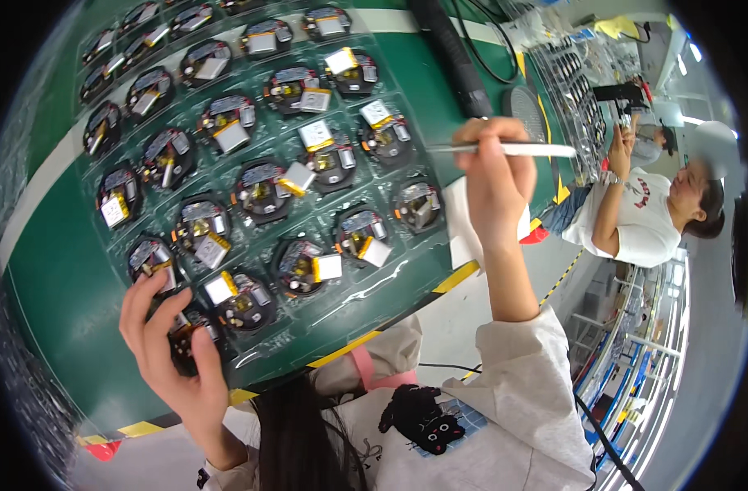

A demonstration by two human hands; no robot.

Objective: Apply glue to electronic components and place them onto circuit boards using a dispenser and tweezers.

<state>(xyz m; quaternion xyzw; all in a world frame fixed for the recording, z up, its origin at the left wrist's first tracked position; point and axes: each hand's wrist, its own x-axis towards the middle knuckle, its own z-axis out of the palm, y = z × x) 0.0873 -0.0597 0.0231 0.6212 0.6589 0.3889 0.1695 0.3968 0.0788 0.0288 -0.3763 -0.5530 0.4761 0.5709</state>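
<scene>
My left hand point(173, 352) lies over the lower left corner of a clear plastic tray point(349, 307), its fingers spread and slightly bent. Between thumb and fingers shows a round black electronic module point(184, 331), partly hidden; the fingertips reach another module point(149, 252) just beyond. Above the tray's right edge, my right hand point(496, 176) pinches a slim tool with a pale handle point(541, 150), its thin grey tip pointing left. Nearest that tip is a module with a silver battery point(388, 135). Several more modules fill the tray, many with small silver, yellow-edged batteries point(327, 268).
A black corded handle point(451, 61) and a round grey mesh disc point(525, 113) lie on the green table point(71, 315). White paper point(464, 225) sits under my right wrist. Yellow-black tape marks the near edge. To the right, another person point(644, 204) works beside more trays point(572, 106).
</scene>
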